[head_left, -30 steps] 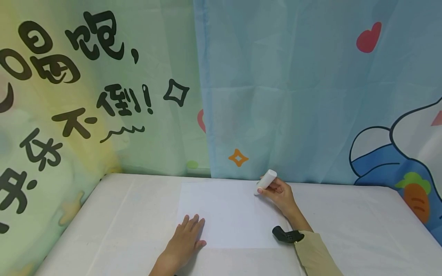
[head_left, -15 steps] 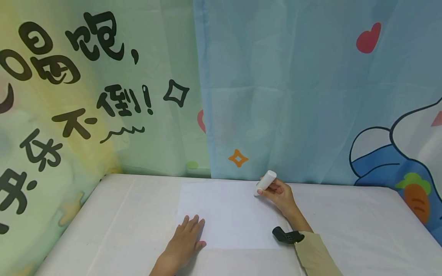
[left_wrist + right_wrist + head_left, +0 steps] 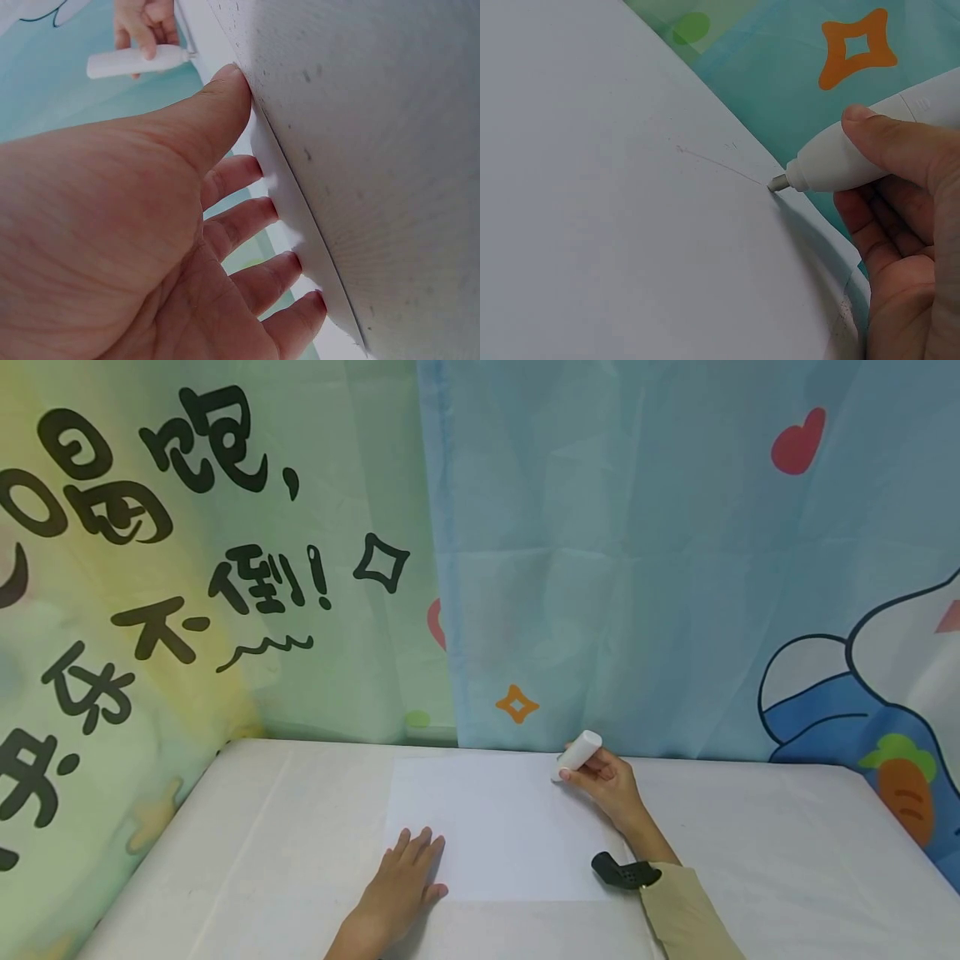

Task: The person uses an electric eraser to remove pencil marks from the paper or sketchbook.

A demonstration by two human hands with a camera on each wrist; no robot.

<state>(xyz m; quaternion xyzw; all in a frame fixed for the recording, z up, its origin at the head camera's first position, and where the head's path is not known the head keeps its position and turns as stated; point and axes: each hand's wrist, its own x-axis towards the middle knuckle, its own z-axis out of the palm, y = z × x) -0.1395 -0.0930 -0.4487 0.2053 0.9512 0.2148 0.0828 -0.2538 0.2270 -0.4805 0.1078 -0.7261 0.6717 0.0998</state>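
A white sheet of paper (image 3: 495, 835) lies flat on the table. My right hand (image 3: 611, 785) pinches a thick white pen-shaped tool (image 3: 581, 752) near the sheet's far right part. In the right wrist view the tool (image 3: 840, 157) has its grey tip on the paper (image 3: 630, 225), at one end of a thin faint line (image 3: 720, 163). My left hand (image 3: 397, 889) rests with spread, fairly straight fingers on the sheet's near left part. The left wrist view shows the fingertips of this hand (image 3: 195, 217) touching the paper.
The white-covered table (image 3: 300, 827) extends to both sides of the paper. A printed curtain (image 3: 622, 568) hangs behind it, with a lettered green part (image 3: 337, 693) at the left. A black device (image 3: 624, 871) sits on the right wrist by a beige sleeve (image 3: 690, 914).
The tool's tip has shifted very slightly to the left in the head view. My left hand has stayed in place.
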